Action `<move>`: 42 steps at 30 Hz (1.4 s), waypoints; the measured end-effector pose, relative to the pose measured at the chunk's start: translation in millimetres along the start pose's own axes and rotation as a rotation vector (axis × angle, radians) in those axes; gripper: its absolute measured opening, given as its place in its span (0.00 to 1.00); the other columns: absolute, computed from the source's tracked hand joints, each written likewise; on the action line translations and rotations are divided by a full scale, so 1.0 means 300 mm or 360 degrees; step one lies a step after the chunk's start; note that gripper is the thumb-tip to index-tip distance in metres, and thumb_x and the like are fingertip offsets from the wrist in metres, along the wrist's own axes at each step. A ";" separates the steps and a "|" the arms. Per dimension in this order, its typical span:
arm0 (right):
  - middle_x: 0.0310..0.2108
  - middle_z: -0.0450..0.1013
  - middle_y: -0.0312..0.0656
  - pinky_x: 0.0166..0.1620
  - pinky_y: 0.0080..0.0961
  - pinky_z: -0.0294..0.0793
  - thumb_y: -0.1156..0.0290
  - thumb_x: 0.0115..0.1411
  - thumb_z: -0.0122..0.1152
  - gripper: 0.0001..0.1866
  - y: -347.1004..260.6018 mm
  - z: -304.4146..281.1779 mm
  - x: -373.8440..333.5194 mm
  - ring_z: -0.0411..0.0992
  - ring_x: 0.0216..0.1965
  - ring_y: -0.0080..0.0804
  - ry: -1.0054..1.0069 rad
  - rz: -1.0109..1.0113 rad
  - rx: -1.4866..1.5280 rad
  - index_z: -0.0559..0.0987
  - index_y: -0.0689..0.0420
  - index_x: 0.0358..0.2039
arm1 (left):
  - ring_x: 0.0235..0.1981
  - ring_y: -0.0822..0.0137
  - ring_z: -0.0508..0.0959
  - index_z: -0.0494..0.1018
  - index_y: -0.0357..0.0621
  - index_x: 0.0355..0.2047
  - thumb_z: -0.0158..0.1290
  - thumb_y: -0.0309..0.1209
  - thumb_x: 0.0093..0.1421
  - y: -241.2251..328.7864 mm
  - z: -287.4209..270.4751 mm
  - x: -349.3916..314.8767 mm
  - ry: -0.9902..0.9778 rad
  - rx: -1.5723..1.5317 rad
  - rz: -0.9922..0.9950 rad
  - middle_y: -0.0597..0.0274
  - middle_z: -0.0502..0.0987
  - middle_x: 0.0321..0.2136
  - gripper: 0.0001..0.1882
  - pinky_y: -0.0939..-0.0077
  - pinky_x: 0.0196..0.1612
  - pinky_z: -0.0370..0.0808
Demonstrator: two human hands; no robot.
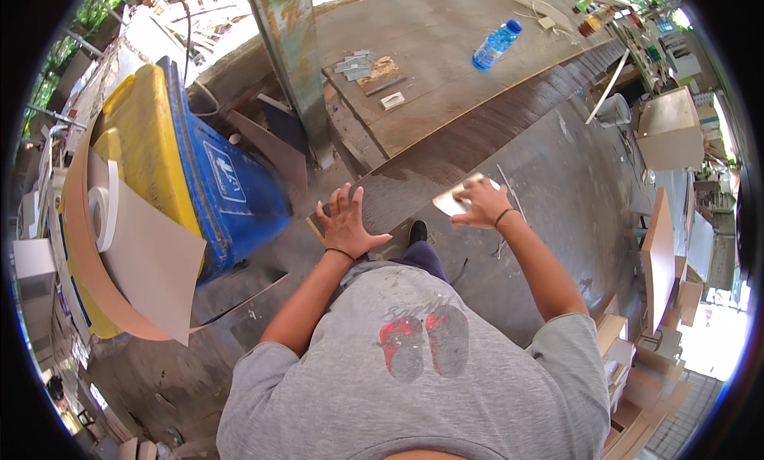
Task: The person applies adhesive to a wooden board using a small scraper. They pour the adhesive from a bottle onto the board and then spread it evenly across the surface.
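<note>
A long dark brown board [477, 126] runs from in front of my body toward the far right, beside a worktable [430, 86]. My left hand [350, 228] rests over the board's near end, its fingers spread and nothing in its grip. Off the board's right side, my right hand [482, 204] is closed on a pale flat piece [450, 203], whitish with a light tan edge. Its exact kind is not clear, and the fingers cover part of it. Patches of different sheen show on the board's surface.
A blue water bottle [496, 44], grey metal pieces [356, 64] and a wood scrap [382, 76] lie on the worktable. A rusty post [290, 62] rises beside a blue bin [231, 177] with a yellow lid. Wooden panels [657, 257] and a bucket [613, 110] stand right.
</note>
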State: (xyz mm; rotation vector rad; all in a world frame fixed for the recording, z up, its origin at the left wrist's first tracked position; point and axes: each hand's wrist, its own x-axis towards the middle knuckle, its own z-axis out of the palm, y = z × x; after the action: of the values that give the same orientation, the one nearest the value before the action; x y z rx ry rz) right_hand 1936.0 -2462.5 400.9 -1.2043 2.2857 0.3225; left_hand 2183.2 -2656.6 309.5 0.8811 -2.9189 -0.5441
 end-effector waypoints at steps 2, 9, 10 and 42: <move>0.58 0.69 0.37 0.55 0.79 0.55 0.37 0.42 0.65 0.35 0.065 0.031 -0.044 0.58 0.65 0.40 -0.0189 0.0066 0.0127 0.80 0.38 0.51 | 0.69 0.59 0.49 0.56 0.52 0.65 0.62 0.72 0.29 -0.005 0.002 0.002 0.0038 0.0023 0.0041 0.59 0.54 0.67 0.65 0.40 0.66 0.39; 0.54 0.72 0.48 0.61 0.33 0.64 0.49 0.52 0.67 0.29 0.260 0.139 -0.156 0.67 0.58 0.44 0.0649 0.0029 0.1576 0.81 0.55 0.49 | 0.71 0.50 0.47 0.53 0.49 0.67 0.54 0.81 0.30 0.073 -0.007 0.062 0.0311 0.0000 0.0225 0.47 0.48 0.69 0.70 0.37 0.66 0.31; 0.54 0.72 0.50 0.61 0.34 0.64 0.51 0.53 0.67 0.29 0.284 0.150 -0.152 0.67 0.58 0.43 0.0743 -0.0019 0.1892 0.80 0.58 0.50 | 0.71 0.49 0.47 0.53 0.48 0.67 0.53 0.82 0.31 0.110 -0.027 0.107 0.0358 -0.0013 0.0246 0.44 0.48 0.69 0.70 0.36 0.66 0.29; 0.53 0.72 0.40 0.43 0.36 0.82 0.53 0.61 0.58 0.33 0.730 0.488 -0.637 0.74 0.51 0.31 0.1542 0.0056 0.4117 0.66 0.55 0.63 | 0.49 0.58 0.74 0.58 0.42 0.65 0.73 0.46 0.39 0.862 0.182 1.693 0.0401 -0.1480 -0.0133 0.55 0.72 0.51 0.55 0.57 0.48 0.77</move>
State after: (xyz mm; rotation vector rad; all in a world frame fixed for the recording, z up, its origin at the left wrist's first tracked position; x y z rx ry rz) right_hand 1895.2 -2140.2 378.0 0.3698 1.0424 -2.5786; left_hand 1613.6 -2714.6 317.6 0.8176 -2.0153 -1.4756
